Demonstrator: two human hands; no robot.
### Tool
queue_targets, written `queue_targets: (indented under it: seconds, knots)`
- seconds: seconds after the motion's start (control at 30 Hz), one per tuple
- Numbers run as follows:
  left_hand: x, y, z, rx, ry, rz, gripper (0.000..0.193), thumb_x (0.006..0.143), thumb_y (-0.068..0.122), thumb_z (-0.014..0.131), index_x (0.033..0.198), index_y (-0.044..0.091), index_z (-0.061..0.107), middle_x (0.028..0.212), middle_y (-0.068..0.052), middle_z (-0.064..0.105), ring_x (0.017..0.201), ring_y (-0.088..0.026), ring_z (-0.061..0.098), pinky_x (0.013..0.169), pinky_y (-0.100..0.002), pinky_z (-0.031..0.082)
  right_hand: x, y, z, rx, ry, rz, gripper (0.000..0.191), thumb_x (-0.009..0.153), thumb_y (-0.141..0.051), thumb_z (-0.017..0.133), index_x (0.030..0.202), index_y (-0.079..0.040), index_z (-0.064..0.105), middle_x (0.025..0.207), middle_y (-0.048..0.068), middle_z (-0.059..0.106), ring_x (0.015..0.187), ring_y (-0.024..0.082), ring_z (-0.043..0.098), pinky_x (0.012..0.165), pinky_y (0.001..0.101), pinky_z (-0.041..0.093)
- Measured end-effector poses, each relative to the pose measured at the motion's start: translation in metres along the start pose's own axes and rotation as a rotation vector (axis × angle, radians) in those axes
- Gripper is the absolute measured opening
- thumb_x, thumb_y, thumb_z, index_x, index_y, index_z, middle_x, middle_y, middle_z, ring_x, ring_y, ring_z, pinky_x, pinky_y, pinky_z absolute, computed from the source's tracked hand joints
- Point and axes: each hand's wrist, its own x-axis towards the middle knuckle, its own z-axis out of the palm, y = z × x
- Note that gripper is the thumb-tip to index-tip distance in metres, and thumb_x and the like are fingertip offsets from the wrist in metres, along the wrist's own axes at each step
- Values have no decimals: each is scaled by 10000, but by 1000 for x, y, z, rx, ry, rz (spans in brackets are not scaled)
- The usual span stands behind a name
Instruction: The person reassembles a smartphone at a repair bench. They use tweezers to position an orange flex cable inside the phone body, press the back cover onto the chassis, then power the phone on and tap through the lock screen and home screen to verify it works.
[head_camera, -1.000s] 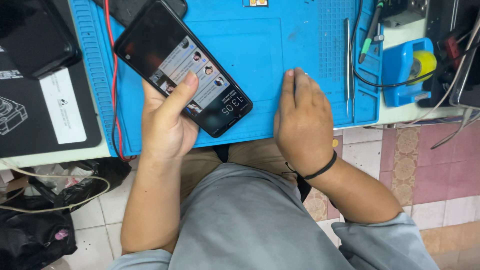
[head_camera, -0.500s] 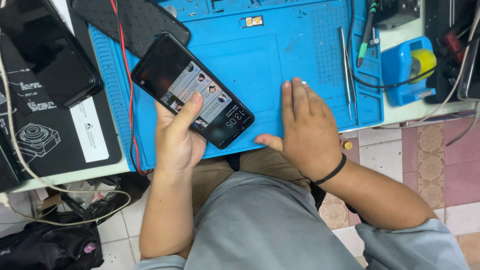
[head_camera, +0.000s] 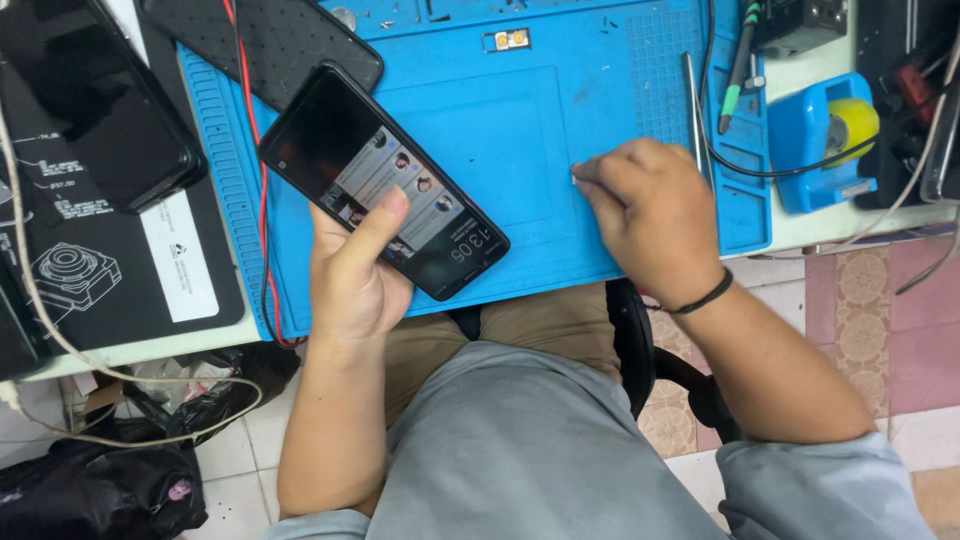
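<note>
My left hand (head_camera: 350, 270) holds a black smartphone (head_camera: 380, 180) with a lit screen over the blue work mat (head_camera: 520, 140), my thumb resting on the screen. My right hand (head_camera: 645, 215) rests on the mat to the right of the phone, fingers curled, pinching something small and pale at the fingertips; I cannot tell what it is. A black band sits on that wrist.
A black textured phone cover (head_camera: 270, 40) lies at the mat's top left under a red wire (head_camera: 240, 120). Another dark phone (head_camera: 90, 110) lies on a black box at left. Metal tweezers (head_camera: 692, 100), a green-tipped tool (head_camera: 738, 70) and a blue tape dispenser (head_camera: 825, 140) sit at right.
My right hand has curled from lying flat and shifted up the mat, fingertips now pinched together. The view has shifted; the phone stays in my left hand.
</note>
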Motion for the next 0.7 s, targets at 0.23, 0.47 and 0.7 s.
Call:
queue_targets:
  seconds: [0.23,0.47,0.7]
  knots:
    - [-5,1,-3,56,33,14,585,916,-86,715,1419,52,450,1222,-135,635,1098,-245,675,978,-427,583,28,12,-8,63,-190,-51,185,873,-76,784,997,-38,653,881,131,669,873,372,645,774,465,497]
    - [-6,-1,-4,100,12,58,632,901,-93,739,1440,49,441,1255,-128,640,1131,-232,675,1017,-405,579,19,-25,-21,691,-337,208,110,952,-91,715,1024,-45,646,978,27,652,857,104,696,732,244,560]
    - [-5,-3,-4,186,16,92,653,891,-91,757,1440,53,435,1268,-126,640,1148,-226,676,1027,-400,575,-1,-43,11,1278,-526,360,122,1013,-69,657,1118,-22,615,992,-7,643,860,38,607,738,216,531]
